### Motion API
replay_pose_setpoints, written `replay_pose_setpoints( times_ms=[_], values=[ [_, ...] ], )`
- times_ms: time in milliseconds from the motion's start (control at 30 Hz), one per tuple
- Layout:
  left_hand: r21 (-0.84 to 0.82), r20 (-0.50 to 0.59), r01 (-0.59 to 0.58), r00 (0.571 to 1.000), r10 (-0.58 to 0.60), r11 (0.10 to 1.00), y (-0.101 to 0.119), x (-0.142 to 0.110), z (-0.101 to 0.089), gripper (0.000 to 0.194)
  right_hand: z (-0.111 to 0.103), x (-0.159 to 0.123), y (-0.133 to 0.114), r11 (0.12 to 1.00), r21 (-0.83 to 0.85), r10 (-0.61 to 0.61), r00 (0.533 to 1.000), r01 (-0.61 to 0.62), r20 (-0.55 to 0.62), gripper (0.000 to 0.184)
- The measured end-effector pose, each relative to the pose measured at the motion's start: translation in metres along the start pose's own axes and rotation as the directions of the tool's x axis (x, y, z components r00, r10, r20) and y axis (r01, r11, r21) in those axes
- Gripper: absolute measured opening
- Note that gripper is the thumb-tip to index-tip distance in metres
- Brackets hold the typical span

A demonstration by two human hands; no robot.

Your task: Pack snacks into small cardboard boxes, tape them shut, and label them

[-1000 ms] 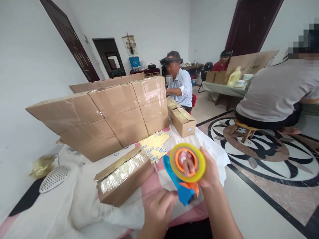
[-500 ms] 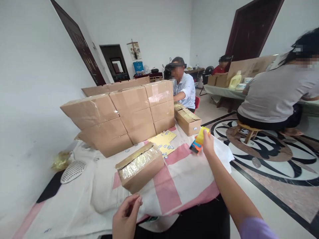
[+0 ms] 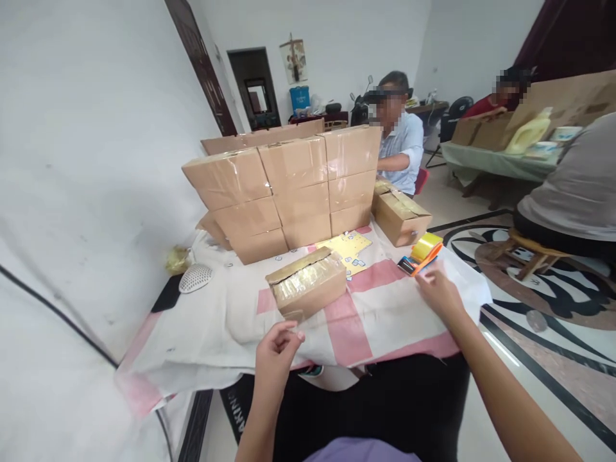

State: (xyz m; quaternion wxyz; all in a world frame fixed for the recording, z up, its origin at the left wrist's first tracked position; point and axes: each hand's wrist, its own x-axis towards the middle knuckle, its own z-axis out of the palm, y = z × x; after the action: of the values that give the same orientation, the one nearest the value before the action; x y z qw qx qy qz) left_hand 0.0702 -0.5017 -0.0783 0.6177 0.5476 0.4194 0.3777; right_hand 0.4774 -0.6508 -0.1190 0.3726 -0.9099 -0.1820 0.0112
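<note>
1. Right hand [image 3: 440,292]: fingertips right by the tape dispenser [image 3: 418,258]; fingers loosely curled, can't tell if they touch it. Half a second ago this hand gripped the dispenser by its yellow tape roll [image 3: 427,246]; now the hand sits lower, beside it.
2. Dispenser is at the right side of the tablecloth [image 3: 394,321], roll uppermost, just in front of the far carton [image 3: 402,221].
3. Left hand [image 3: 275,350]: thumb and index narrowly apart, just in front of the near carton's [image 3: 315,295] lower corner. Maybe a clear strip at the fingertips; too faint to tell.
4. Pose: right arm reaches forward, elbow low; left forearm comes up steeply, wrist bent inward.
5. Near carton: shiny tape along its top, same spot on the cloth as before. Carton stack [image 3: 298,186] stands behind it.
6. Writing: "AKING" readable on black fabric [image 3: 235,407] below the table. Small label [image 3: 414,234] on the far carton and print on the blue bag [image 3: 299,97] unreadable.
7. Co-worker [image 3: 407,141] in pale blue shirt sits beyond the stack.
</note>
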Motion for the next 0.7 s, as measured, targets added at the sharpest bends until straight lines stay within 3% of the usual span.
replay_pose_setpoints(
  times_ms=[33,100,167,233,367,467,567,700],
  values=[
    [-0.027,0.016,0.016,1.0,-0.015,1.0,0.001,-0.002,0.0,0.05,0.0,-0.023,0.008,0.977,-0.174,-0.114,0.99,0.126,0.08,0.032],
    [-0.074,0.046,0.047,0.998,-0.044,0.996,0.004,-0.006,0.002,0.052,0.002,-0.069,0.022,0.827,-0.42,-0.37,0.924,0.374,0.093,0.037],
    [-0.107,0.068,0.069,0.996,-0.062,0.992,0.006,-0.009,0.005,0.052,0.007,-0.109,0.032,0.702,-0.557,-0.506,0.861,0.443,0.046,0.043],
    [-0.127,0.077,0.084,0.994,-0.075,0.988,0.007,-0.012,0.01,0.05,0.011,-0.136,0.039,0.666,-0.613,-0.535,0.845,0.425,0.005,0.046],
    [-0.147,0.065,0.079,0.995,-0.07,0.986,0.012,-0.016,0.017,0.051,0.019,-0.146,0.046,0.708,-0.598,-0.467,0.884,0.375,0.002,0.054],
    [-0.144,0.06,0.049,0.997,-0.041,0.988,0.015,-0.021,0.017,0.051,0.023,-0.135,0.049,0.818,-0.538,-0.306,0.946,0.204,-0.105,0.064],
    [-0.121,0.051,0.038,0.998,-0.032,0.992,0.015,-0.026,0.011,0.05,0.029,-0.122,0.052,0.888,-0.458,-0.138,0.97,0.031,-0.202,0.076],
    [-0.082,0.024,0.055,0.998,-0.053,0.995,0.011,-0.03,0.002,0.049,0.048,-0.106,0.06,0.889,-0.457,-0.08,0.988,0.011,-0.131,0.078]
  ],
)
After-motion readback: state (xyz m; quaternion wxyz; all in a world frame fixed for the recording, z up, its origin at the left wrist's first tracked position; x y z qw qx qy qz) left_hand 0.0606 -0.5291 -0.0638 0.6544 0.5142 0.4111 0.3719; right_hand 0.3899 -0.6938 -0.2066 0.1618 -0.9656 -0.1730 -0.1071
